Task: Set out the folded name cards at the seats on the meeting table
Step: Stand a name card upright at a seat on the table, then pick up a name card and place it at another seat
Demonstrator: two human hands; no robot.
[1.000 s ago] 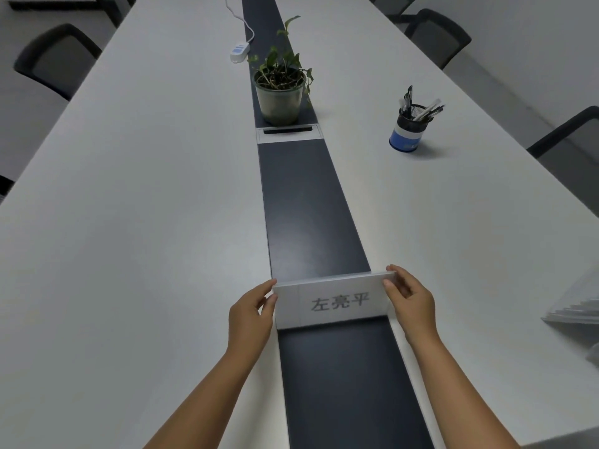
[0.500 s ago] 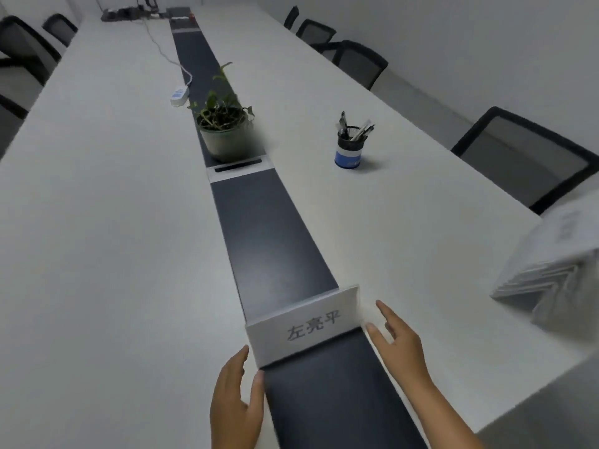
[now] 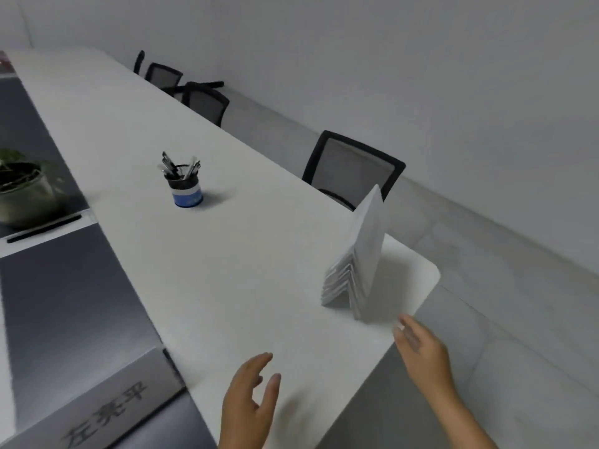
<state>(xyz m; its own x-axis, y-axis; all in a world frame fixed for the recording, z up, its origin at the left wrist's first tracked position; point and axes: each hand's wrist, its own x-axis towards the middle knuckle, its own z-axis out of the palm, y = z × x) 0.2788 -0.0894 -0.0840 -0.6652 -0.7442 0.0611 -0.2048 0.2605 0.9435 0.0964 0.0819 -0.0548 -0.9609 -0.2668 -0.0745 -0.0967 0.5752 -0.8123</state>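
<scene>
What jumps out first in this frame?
The stack of folded name cards standing nested like a tent near the table's rounded corner, with the right hand open just short of it. At lower left, one placed name card stands on the dark centre strip.

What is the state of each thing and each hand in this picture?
Placed name card: standing on the dark centre strip, released.
Stack of name cards: nested, standing near the table corner, untouched.
Pen holder: upright, holds pens.
Left hand: open, holds nothing.
Right hand: open, near the stack, not touching.
</scene>
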